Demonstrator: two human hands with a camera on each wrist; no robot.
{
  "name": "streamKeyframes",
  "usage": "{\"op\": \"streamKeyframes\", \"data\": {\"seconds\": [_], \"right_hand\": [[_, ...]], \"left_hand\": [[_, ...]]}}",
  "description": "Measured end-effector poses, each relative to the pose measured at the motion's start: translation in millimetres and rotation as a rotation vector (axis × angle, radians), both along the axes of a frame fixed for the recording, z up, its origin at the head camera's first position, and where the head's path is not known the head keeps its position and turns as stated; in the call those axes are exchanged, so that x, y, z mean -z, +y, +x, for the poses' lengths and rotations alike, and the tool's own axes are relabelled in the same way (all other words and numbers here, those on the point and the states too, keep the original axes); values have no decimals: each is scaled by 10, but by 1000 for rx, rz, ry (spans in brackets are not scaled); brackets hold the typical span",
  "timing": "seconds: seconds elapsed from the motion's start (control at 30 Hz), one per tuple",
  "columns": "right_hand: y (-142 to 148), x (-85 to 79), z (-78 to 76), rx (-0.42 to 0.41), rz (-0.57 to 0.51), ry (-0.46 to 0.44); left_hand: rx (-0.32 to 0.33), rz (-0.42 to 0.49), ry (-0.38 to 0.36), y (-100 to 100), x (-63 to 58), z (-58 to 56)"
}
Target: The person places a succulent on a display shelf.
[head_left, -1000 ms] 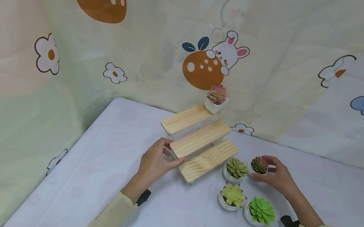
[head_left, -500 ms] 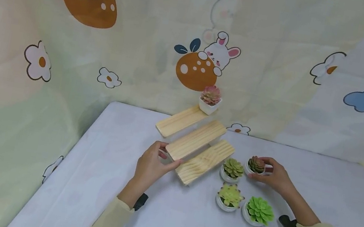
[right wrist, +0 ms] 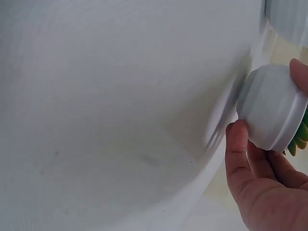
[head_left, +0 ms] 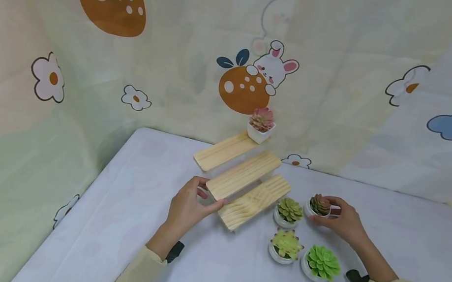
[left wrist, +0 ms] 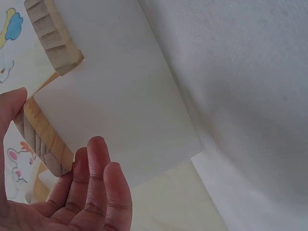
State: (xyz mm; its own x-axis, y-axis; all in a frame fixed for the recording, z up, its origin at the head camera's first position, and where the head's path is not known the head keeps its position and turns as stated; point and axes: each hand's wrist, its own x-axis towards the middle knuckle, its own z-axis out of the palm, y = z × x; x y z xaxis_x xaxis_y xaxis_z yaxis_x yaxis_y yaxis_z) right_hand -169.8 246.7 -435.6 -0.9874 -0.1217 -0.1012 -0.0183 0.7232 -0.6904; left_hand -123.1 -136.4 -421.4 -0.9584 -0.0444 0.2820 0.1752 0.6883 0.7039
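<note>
Remotely, I see the right hand (head_left: 342, 221) with thumb and fingers curled round the white pot (right wrist: 269, 106) of the reddish-green succulent (head_left: 320, 204), over the right part of the tabletop (head_left: 220, 280), just beside the grey-green succulent (head_left: 289, 210); whether its base touches the surface, I cannot tell. The left hand (head_left: 189, 202) is partly open, thumb and fingers gripping the near end of the middle board (head_left: 244, 174) of the three-tier wooden stand (head_left: 256, 201). I'd want the right-hand grip low on the pot wall, clear of the leaves, the pot level and away from its neighbour. I judge the left should steady the stand gently: a jolt could shift the pink succulent (head_left: 262, 119) perched at the top board's (head_left: 221, 153) far end.
</note>
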Motion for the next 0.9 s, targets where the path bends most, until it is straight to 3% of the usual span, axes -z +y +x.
{"op": "streamKeyframes", "data": {"seconds": [0.17,0.53,0.9], "right_hand": [[20,-78,13,24,-15,36],[-158,-409,-37,64,-63,87],[-473,-686,-66,-8,-104,131]], "left_hand": [[3,8,7,9,0,3],[12,21,-2,-12,15,1],[10,38,-17,-18,15,20]]}}
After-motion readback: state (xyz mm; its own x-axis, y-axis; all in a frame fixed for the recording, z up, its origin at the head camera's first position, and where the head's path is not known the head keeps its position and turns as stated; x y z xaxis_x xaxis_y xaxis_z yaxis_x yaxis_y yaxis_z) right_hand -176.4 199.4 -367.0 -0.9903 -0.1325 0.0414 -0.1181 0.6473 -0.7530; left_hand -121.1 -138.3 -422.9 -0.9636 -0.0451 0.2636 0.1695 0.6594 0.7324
